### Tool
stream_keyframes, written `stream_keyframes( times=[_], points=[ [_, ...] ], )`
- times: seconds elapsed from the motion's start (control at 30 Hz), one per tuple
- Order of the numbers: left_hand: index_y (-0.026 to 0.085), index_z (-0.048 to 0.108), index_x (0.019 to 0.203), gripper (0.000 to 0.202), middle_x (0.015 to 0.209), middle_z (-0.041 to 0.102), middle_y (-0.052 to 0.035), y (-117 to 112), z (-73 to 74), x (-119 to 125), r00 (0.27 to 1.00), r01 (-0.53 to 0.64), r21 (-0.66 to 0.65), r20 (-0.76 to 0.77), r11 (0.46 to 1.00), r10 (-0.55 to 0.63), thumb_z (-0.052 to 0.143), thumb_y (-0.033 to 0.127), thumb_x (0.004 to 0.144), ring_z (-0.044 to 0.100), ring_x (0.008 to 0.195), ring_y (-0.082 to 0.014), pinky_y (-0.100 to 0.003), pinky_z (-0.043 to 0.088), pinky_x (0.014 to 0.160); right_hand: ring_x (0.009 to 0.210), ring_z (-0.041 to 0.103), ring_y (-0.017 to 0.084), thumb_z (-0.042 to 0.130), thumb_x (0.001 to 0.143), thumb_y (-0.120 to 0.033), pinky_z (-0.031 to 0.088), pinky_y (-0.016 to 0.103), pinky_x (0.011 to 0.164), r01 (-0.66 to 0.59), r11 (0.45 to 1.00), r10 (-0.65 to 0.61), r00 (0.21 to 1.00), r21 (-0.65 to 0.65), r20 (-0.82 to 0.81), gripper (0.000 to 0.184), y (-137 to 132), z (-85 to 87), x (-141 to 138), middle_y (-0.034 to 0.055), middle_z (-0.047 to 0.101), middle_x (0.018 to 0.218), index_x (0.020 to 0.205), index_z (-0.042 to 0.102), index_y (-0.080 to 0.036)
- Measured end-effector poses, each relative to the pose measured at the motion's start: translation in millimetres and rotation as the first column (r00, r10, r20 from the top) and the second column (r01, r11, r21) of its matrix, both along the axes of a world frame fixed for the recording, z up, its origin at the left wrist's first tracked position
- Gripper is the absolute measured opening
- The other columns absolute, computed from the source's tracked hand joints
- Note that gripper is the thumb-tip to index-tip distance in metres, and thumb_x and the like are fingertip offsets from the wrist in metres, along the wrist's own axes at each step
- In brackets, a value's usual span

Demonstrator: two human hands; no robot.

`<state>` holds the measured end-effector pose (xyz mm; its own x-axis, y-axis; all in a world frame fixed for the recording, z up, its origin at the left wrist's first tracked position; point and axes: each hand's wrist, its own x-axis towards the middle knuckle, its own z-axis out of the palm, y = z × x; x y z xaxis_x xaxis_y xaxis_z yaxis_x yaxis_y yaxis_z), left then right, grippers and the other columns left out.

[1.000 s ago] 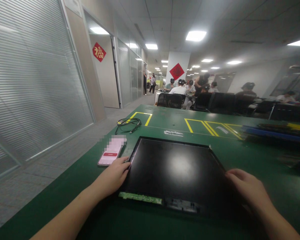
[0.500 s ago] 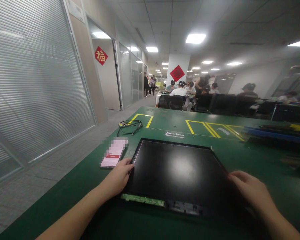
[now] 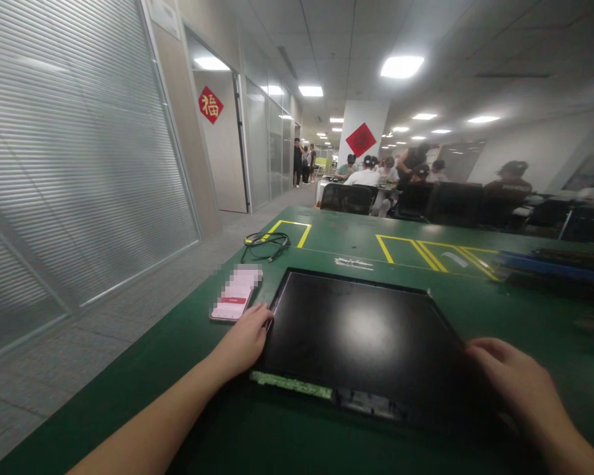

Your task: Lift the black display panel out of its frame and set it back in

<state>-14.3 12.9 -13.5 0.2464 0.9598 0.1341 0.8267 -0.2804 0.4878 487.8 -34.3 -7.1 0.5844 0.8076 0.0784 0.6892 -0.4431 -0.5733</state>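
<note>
Blk screen panel (image 3: pixel 366 336) on grn bench (image 3: pixel 539 310), btwn your hands: L hand (image 3: pixel 247 333) grip holds its L edge, R hand (image 3: pixel 517 379) grip holds R edge, fingertips partly hidden. Phone (image 3: pixel 231 307) nr L hand, coiled cable (image 3: pixel 267 245) beyond phone.

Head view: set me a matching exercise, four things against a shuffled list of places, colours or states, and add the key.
Things:
1. smartphone
2. circuit board
3. black cable
4. right hand

Places, colours or states:
A. at the right edge of the display panel
B. loosely coiled, farther away than the display panel
C. pale pink screen with a red bar
D. green, along the display panel's near edge

Pairs: 1-C, 2-D, 3-B, 4-A
</note>
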Motion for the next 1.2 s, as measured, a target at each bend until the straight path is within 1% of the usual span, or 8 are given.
stream_keyframes(
  times=[0.2, 0.37, 0.5, 0.63, 0.73, 0.83, 1.03, 1.2],
  points=[
    [0.02, 0.078, 0.123, 0.042, 0.153, 0.068, -0.0161, 0.1, 3.8, -2.6, 0.978, -0.043, -0.062, 0.199, 0.997, 0.054, 0.054, 0.015, 0.089, 0.055, 0.151, -0.0351, -0.05, 0.038, 0.128, 0.082, 0.074, 0.036, 0.057, 0.065, -0.055, 0.054, 0.047, 0.073, -0.03, 0.999, 0.03, 0.999, 0.024, -0.026, 0.044, 6.0, -16.9, 15.5, 0.0118, 0.082, 0.093, 0.092, 0.078, -0.027],
    [0.025, 0.082, 0.119, 0.04, 0.147, 0.074, -0.0097, 0.8, 6.4, -6.3, 0.901, -0.04, -0.146, 0.422, 0.989, 0.099, 0.065, 0.023, 0.082, 0.058, 0.147, -0.0369, -0.051, 0.035, 0.128, 0.082, 0.075, 0.036, 0.056, 0.067, -0.058, 0.055, 0.047, 0.072, -0.063, 0.998, 0.062, 0.998, -0.028, -0.027, 0.052, 7.6, -17.2, 14.0, 0.0113, 0.083, 0.095, 0.1, 0.081, -0.026],
    [0.025, 0.087, 0.104, 0.027, 0.139, 0.078, -0.0104, 0.2, 12.3, -3.6, 0.762, -0.065, -0.224, 0.618, 0.972, 0.193, 0.077, 0.027, 0.079, 0.058, 0.147, -0.0389, -0.051, 0.034, 0.128, 0.088, 0.075, 0.037, 0.053, 0.069, -0.057, 0.055, 0.047, 0.077, -0.054, 0.996, 0.053, 0.999, -0.073, -0.009, 0.057, 6.4, -10.3, 8.0, 0.0127, 0.083, 0.097, 0.104, 0.082, -0.025],
    [0.023, 0.085, 0.109, 0.03, 0.121, 0.084, -0.0105, -5.0, 18.8, 4.2, 0.532, -0.029, -0.388, 0.774, 0.921, 0.343, 0.078, 0.018, 0.081, 0.077, 0.119, -0.0336, -0.042, 0.058, 0.103, 0.092, 0.075, 0.039, 0.052, 0.07, -0.057, 0.056, 0.049, 0.078, -0.072, 0.992, 0.074, 0.997, -0.102, 0.011, 0.06, 8.0, -12.2, 9.6, 0.0154, 0.083, 0.103, 0.107, 0.083, -0.022],
    [0.021, 0.08, 0.119, 0.039, 0.095, 0.086, -0.0065, -8.7, 23.2, 10.3, 0.388, 0.011, -0.533, 0.782, 0.846, 0.487, 0.075, 0.009, 0.083, 0.083, 0.078, -0.0256, -0.033, 0.063, 0.07, 0.095, 0.075, 0.04, 0.052, 0.07, -0.057, 0.056, 0.05, 0.08, -0.081, 0.991, 0.084, 0.996, -0.105, 0.028, 0.061, 10.4, -18.1, 13.9, 0.0166, 0.083, 0.109, 0.109, 0.084, -0.022],
    [0.019, 0.075, 0.121, 0.041, 0.086, 0.085, -0.0046, -9.9, 27.8, 15.0, 0.305, 0.016, -0.583, 0.777, 0.813, 0.551, 0.071, 0.002, 0.083, 0.078, 0.059, -0.0213, -0.028, 0.06, 0.054, 0.097, 0.075, 0.041, 0.053, 0.07, -0.057, 0.057, 0.051, 0.082, -0.087, 0.991, 0.092, 0.995, -0.102, 0.044, 0.062, 11.5, -22.2, 16.6, 0.0175, 0.083, 0.111, 0.109, 0.085, -0.021],
    [0.015, 0.069, 0.121, 0.035, 0.088, 0.084, -0.0049, -8.7, 32.5, 20.6, 0.139, 0.038, -0.609, 0.788, 0.792, 0.599, 0.063, -0.004, 0.092, 0.078, 0.059, -0.0173, -0.027, 0.064, 0.056, 0.098, 0.075, 0.04, 0.052, 0.071, -0.054, 0.058, 0.05, 0.083, -0.121, 0.99, 0.126, 0.989, -0.068, 0.079, 0.057, 11.6, -28.1, 20.2, 0.017, 0.083, 0.107, 0.101, 0.087, -0.022],
    [0.016, 0.062, 0.141, 0.043, 0.078, 0.083, -0.0072, -8.4, 31.1, 22.0, 0.116, 0.095, -0.643, 0.766, 0.76, 0.633, 0.058, 0.001, 0.101, 0.078, 0.056, -0.0192, -0.026, 0.063, 0.053, 0.104, 0.075, 0.042, 0.051, 0.072, -0.057, 0.058, 0.051, 0.085, -0.137, 0.987, 0.146, 0.984, -0.085, 0.107, 0.058, 13.0, -34.7, 24.2, 0.0179, 0.082, 0.115, 0.1, 0.088, -0.021]
  ],
)
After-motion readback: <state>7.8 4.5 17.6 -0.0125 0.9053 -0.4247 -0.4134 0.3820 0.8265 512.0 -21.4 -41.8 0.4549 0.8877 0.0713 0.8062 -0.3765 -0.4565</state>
